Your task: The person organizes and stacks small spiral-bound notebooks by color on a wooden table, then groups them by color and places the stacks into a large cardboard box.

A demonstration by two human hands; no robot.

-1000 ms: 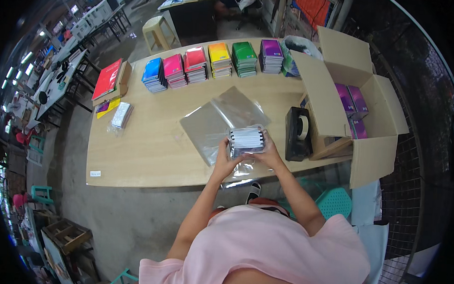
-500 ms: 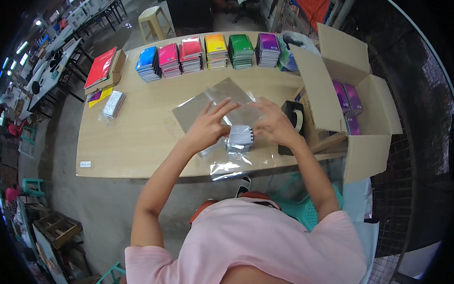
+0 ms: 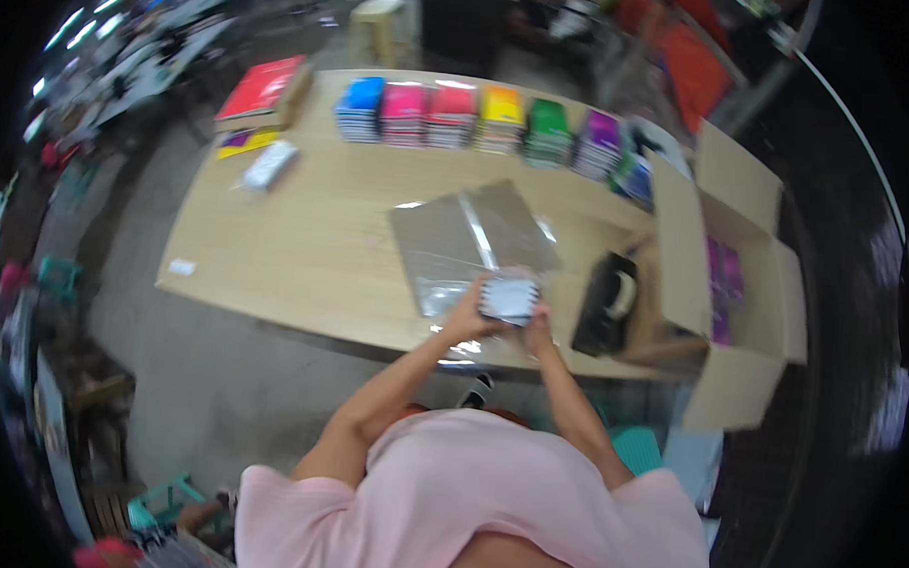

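A small stack of white booklets (image 3: 509, 298) with dark marks along its edges sits between my two hands near the table's front edge. My left hand (image 3: 467, 319) grips its left side. My right hand (image 3: 538, 329) closes on its right side. Under and behind the stack lies a large clear plastic sheet (image 3: 522, 214) with a shiny strip across it. More crinkled clear plastic shows around my fingers. The picture is blurred, so my exact finger placement is hard to see.
Stacks of notebooks in blue, pink, red, yellow, green (image 3: 549, 132) and purple line the table's far edge. A black tape dispenser (image 3: 606, 304) stands right of the plastic. An open cardboard box (image 3: 736, 386) holds purple packs. A wrapped white pack (image 3: 269, 164) and red folder (image 3: 261, 90) lie left.
My hands were spread above the stack with fingers apart; now they have come down and hold it from both sides. The whole view has shifted and blurred.
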